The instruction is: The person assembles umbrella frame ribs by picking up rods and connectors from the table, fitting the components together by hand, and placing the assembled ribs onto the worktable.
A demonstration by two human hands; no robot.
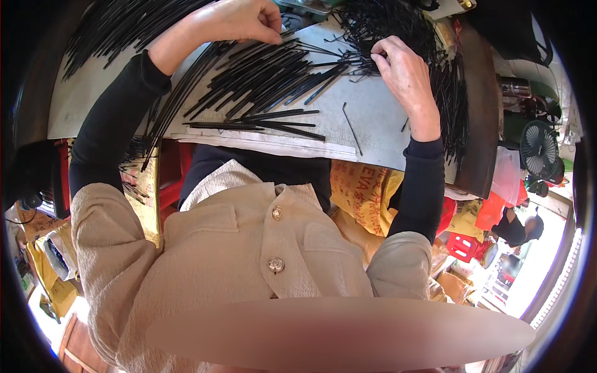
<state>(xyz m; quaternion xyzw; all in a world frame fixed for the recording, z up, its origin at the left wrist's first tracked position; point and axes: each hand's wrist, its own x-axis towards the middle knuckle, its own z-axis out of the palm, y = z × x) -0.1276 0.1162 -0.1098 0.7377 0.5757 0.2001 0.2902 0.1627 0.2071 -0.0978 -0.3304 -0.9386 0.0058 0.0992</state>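
Observation:
My left hand (245,22) reaches over the far side of the table, its fingers bent and pinched together above the ends of a fan of black rods (255,81). Whatever is between those fingertips is too small to make out. At the right, my right hand (404,71) has thumb and forefinger brought together beside a tangle of thin black wires (392,25). Several thin dark strands stretch between the two hands, and I cannot tell which ones are gripped. One hook-ended wire (352,129) lies apart, nearer to me.
More long black rods (118,28) cover the far left of the pale table top (379,124). A heap of thin wires (449,105) hangs along its right edge. Yellow printed sacks (360,193) stand below. Off to the right are a fan (538,149) and a red plastic stool (463,247).

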